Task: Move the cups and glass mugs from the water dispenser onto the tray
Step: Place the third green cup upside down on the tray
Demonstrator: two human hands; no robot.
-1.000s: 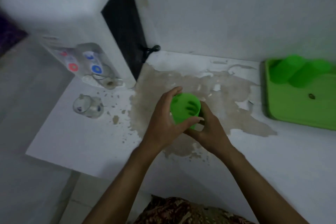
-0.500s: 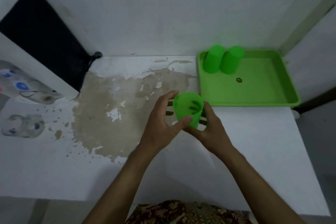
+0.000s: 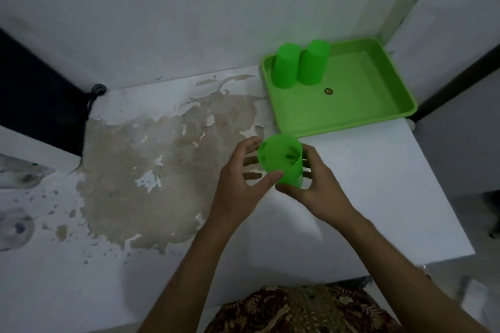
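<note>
Two inverted cups (image 3: 298, 67) stand in tray (image 3: 378, 116); both hands (image 3: 276, 184) grip third cup (image 3: 281, 162).

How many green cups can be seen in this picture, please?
3. Two green cups stand upside down, side by side, at the tray's far left corner. The third cup is held upright by the left hand and right hand, just before the tray.

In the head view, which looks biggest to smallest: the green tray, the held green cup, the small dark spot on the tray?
1. Green plastic tray
2. Green plastic cup held in both hands; nearer the camera, yet plainly smaller
3. Small dark spot on the tray
</note>
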